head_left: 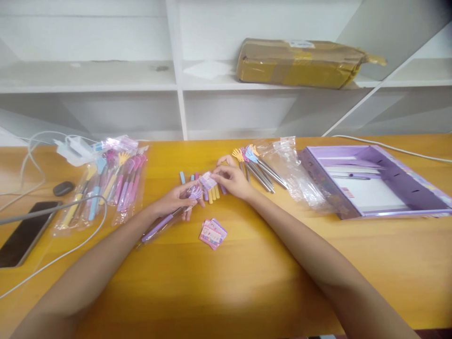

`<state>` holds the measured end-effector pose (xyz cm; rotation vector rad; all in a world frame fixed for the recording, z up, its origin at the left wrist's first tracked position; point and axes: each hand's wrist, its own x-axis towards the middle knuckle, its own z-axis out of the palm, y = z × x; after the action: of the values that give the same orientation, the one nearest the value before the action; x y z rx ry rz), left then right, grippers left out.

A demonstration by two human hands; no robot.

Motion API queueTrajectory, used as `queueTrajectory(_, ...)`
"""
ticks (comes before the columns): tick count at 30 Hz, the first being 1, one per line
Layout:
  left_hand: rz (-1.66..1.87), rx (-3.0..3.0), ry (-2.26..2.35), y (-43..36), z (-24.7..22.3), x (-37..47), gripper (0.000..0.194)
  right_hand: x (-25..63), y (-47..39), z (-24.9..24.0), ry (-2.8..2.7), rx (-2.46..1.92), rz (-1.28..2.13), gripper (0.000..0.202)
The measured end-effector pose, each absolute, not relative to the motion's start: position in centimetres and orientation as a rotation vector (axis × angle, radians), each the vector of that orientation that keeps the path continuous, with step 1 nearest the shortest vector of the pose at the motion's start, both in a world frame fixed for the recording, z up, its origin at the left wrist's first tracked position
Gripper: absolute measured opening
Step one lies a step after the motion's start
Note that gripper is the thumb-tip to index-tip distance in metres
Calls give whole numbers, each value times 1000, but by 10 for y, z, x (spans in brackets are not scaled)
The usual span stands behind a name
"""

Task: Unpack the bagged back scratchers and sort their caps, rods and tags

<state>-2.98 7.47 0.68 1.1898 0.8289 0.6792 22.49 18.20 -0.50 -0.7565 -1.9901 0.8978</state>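
Note:
My left hand (171, 200) is closed on a purple back scratcher (158, 229) in a clear plastic sleeve, its hand-shaped head near the fingertips. My right hand (235, 180) pinches a small pink and purple printed card (206, 180) close to that head. Beneath and behind the hands lie several coloured handle tubes (213, 194), partly covered. A few similar printed cards (213, 234) lie overlapped on the table in front. To the right of my right hand rest several metal back scratcher rods (263, 174) with orange, purple and blue hand-shaped heads.
Bagged back scratchers (95, 190) lie at the left, with a black phone (26, 233), a small dark case (63, 189) and white cables around them. Clear plastic sleeves (303, 176) and an open purple box (395, 207) are on the right. A taped parcel (296, 63) sits on the shelf.

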Motion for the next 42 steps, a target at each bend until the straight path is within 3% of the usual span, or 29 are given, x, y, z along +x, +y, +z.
queueTrajectory(4, 696, 1132, 810, 76, 8, -33, 81, 242, 194, 21, -1932, -905, 994, 39)
queueTrajectory(9, 727, 1067, 819, 77, 4, -34, 42, 263, 186, 61, -2334, -821, 1748, 38)
queueTrajectory(14, 719, 1052, 800, 77, 6, -31, 39, 246, 158, 68, -2659, -667, 2011, 22)
queueTrajectory(18, 713, 1037, 779, 75, 10, -32, 39, 237, 149, 64, -2857, -779, 1834, 16)
queueTrajectory(29, 525, 960, 617, 63, 17, -22, 39, 230, 143, 69, -2595, -592, 1590, 47)
queueTrajectory(32, 554, 931, 541, 65, 12, -23, 45, 225, 138, 66, -2500, -617, 1391, 50)
queueTrajectory(37, 412, 932, 448, 67, 10, -29, 51, 223, 129, 68, -1933, -766, 674, 46)
queueTrajectory(42, 241, 1046, 426, 68, 15, -31, 52, 233, 129, 84, -1665, -771, 551, 47)
